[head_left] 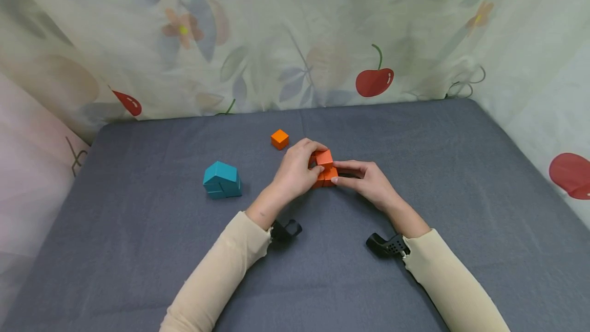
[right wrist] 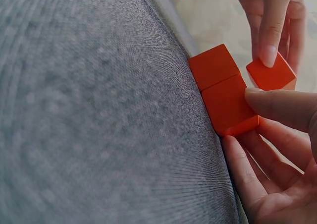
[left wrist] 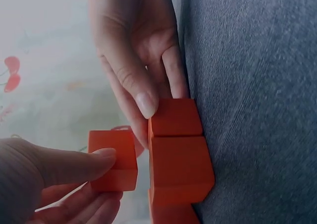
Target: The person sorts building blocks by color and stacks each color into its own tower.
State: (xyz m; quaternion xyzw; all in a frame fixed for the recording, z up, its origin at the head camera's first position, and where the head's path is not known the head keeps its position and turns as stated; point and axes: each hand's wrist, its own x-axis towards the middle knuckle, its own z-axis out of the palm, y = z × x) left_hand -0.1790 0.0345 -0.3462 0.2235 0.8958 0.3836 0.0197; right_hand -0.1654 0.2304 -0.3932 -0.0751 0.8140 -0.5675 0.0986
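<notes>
My left hand (head_left: pixel 296 169) pinches an orange-red block (head_left: pixel 324 158) between thumb and fingers. In the left wrist view, a gap shows between this held block (left wrist: pixel 113 159) and a group of orange-red blocks (left wrist: pixel 181 162) sitting on the cloth. My right hand (head_left: pixel 369 182) grips the right end of that group, with its thumb (right wrist: pixel 277 104) at the upper edge and its fingers along the side. Two adjoining blocks (right wrist: pixel 225 97) show side by side in the right wrist view. Part of the group is hidden behind my left hand in the head view.
A small orange cube (head_left: pixel 279 139) stands behind my left hand. Farther left is a teal block shape (head_left: pixel 222 181) with a peaked top. Grey cloth (head_left: pixel 138 250) covers the table, and a patterned curtain (head_left: pixel 286 40) hangs along its back edge.
</notes>
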